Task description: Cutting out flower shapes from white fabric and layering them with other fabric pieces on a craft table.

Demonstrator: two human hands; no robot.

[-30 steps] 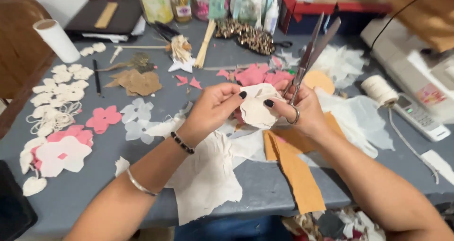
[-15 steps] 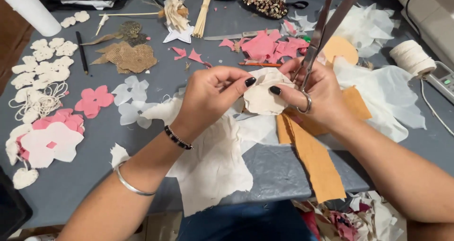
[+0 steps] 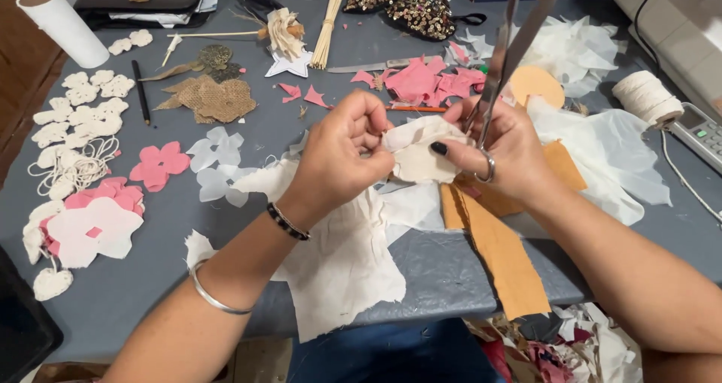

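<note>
My left hand [image 3: 342,154] pinches the left edge of a small cream fabric piece [image 3: 417,154] held above the grey table [image 3: 248,225]. My right hand [image 3: 504,146] grips the same piece with its dark-nailed thumb on top. That hand also carries long metal scissors [image 3: 515,41], a finger through the handle ring, blades pointing up and away. Below the hands lie a larger cream cloth scrap [image 3: 338,263] and an orange-brown fabric strip [image 3: 500,251].
Pink and white fabric flowers [image 3: 94,221] and cream cut-outs [image 3: 75,105] lie at the left. Burlap scraps [image 3: 214,97], pink offcuts [image 3: 429,82], wooden sticks [image 3: 331,22], a cardboard tube [image 3: 64,26], a twine spool [image 3: 647,97] and a white machine [image 3: 677,22] ring the hands.
The view has tilted down and closer. Both hands have kept hold of the cream piece and turned it slightly; the scissors stay upright in my right hand.
</note>
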